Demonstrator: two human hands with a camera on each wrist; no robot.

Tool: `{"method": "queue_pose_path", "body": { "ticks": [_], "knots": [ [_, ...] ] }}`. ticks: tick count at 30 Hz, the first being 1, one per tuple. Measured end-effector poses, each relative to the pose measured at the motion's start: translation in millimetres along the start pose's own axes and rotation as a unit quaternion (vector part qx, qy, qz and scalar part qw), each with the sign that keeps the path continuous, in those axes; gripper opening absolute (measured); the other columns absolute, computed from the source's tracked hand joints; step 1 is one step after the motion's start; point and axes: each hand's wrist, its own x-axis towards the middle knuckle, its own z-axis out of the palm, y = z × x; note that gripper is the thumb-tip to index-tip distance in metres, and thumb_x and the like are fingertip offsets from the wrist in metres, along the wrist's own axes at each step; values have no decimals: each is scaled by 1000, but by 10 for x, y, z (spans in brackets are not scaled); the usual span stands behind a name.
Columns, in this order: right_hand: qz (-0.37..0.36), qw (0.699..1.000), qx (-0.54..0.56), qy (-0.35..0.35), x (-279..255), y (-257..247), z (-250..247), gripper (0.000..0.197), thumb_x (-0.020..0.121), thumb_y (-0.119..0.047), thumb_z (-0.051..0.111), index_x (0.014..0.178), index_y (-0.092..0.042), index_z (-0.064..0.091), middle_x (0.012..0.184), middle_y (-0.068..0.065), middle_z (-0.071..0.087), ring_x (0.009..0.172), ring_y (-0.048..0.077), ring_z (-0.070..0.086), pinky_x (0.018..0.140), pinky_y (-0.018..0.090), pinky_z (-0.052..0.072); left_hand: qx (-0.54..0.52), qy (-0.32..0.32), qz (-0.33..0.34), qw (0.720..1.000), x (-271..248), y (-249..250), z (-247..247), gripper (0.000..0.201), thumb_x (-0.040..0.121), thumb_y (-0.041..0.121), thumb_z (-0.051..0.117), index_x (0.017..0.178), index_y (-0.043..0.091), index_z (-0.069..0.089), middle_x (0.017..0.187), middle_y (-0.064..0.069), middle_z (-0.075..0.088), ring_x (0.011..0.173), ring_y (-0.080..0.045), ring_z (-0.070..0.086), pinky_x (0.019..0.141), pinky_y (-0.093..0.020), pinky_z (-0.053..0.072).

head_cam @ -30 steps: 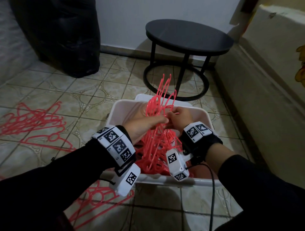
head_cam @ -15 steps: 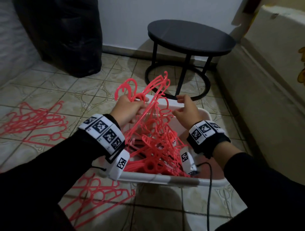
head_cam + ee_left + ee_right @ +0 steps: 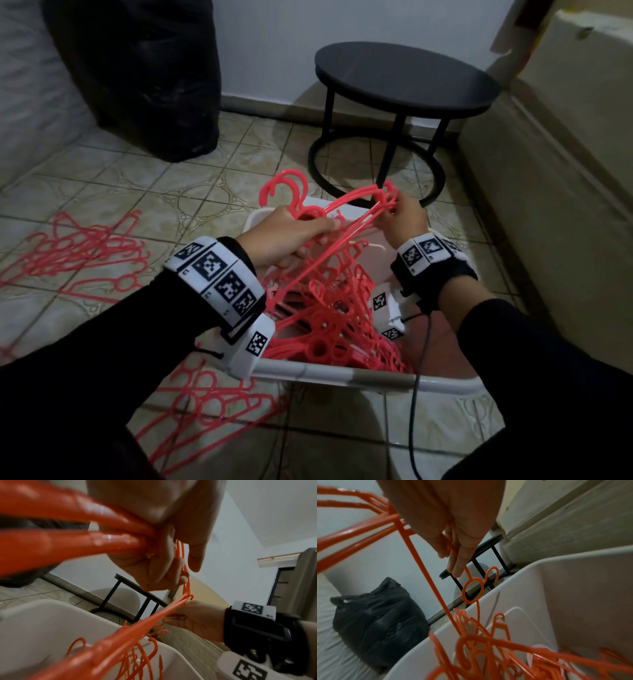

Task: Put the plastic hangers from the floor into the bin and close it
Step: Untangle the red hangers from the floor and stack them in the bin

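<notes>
Head view: two hands (image 3: 291,236) grip tangled hangers (image 3: 346,212).

Right hand (image 3: 447,520): fingertips pinch a thin orange hanger (image 3: 472,588), its ring and hook dangling above the white bin (image 3: 573,588). Tangled hangers (image 3: 496,655) fill the bin. Far left: black bag (image 3: 378,626). Beyond: dark round bench (image 3: 486,546).

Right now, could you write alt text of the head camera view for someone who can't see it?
Two hands, left hand and right hand, hold a bundle of pink plastic hangers above a white bin partly filled with hangers. More hangers lie on the tiled floor, near a round black table.
</notes>
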Motion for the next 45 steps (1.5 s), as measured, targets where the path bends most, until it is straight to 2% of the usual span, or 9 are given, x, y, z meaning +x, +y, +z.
{"method": "queue_pose_path", "body": {
  "ticks": [4, 7, 10, 15, 20, 28, 31, 36, 45],
  "knots": [
    [-61, 997, 53, -16, 41, 33, -38, 18, 88, -19, 63, 101, -6, 62, 85, 2, 63, 73, 14, 57, 73, 29, 50, 22, 6, 24, 999, -24, 7, 52, 32, 91, 36, 61, 61, 27, 65, 63, 6, 57, 40, -4, 36, 35, -12, 21],
    [-77, 989, 127, -15, -6, 69, -69, 20, 83, -11, 70, 97, -12, 56, 84, -1, 62, 71, 7, 59, 64, 9, 45, 24, 2, 23, 999, -10, 12, 26, 25, 89, 40, 63, 73, 21, 66, 63, 6, 59, 39, -4, 37, 36, -12, 22],
    [-77, 975, 203, -53, -51, 134, -76, 30, 82, -7, 70, 95, -23, 48, 101, 9, 67, 88, 20, 67, 77, 34, 56, -6, -17, 7, 1000, -5, 7, 11, 25, 88, 40, 63, 86, 15, 67, 67, 5, 60, 41, -5, 35, 37, -10, 20],
    [-64, 940, 322, -95, -54, 196, -177, 31, 74, -6, 76, 98, 3, 59, 94, 19, 69, 85, 23, 68, 80, 36, 56, -37, -43, -25, 998, 25, -21, -22, 23, 89, 39, 61, 83, 17, 65, 68, 8, 63, 40, -2, 34, 33, -9, 19],
    [-95, 945, 298, -96, -71, 261, -194, 18, 80, 12, 64, 84, -5, 66, 69, -12, 71, 70, 2, 67, 70, 17, 53, -78, -24, -25, 996, 79, 19, -86, 23, 91, 34, 60, 78, 15, 63, 66, 7, 62, 38, -1, 34, 33, -7, 18],
    [-191, 953, 222, -76, -218, 128, -51, 23, 76, 14, 65, 98, 10, 68, 85, 6, 70, 66, -11, 63, 68, 8, 50, 46, -6, -2, 999, 55, 110, -164, 26, 89, 39, 63, 83, 13, 65, 72, 0, 58, 40, -3, 33, 39, -11, 18],
    [-166, 950, 253, -81, -215, 85, 5, 29, 77, 13, 65, 101, -3, 68, 74, -11, 71, 67, -2, 66, 71, 14, 53, 41, 13, 9, 999, 52, 102, -217, 28, 88, 40, 63, 86, 13, 66, 76, -3, 58, 41, -4, 34, 39, -12, 18],
    [-117, 938, 313, -95, -225, 19, 23, 23, 80, 13, 63, 87, -8, 59, 80, 6, 67, 72, 9, 68, 73, 22, 54, -69, 45, -18, 996, 46, 43, -246, 22, 87, 35, 65, 88, 12, 63, 74, 2, 67, 39, -1, 42, 30, -10, 21],
    [-132, 943, 280, -121, -231, -46, -15, 19, 82, 13, 61, 93, -2, 64, 78, 3, 69, 72, 10, 69, 76, 26, 56, 155, 142, 151, 966, 67, 29, -385, 27, 74, 42, 78, 73, 15, 72, 66, 1, 72, 46, -3, 55, 50, -17, 40]
  ]
}}
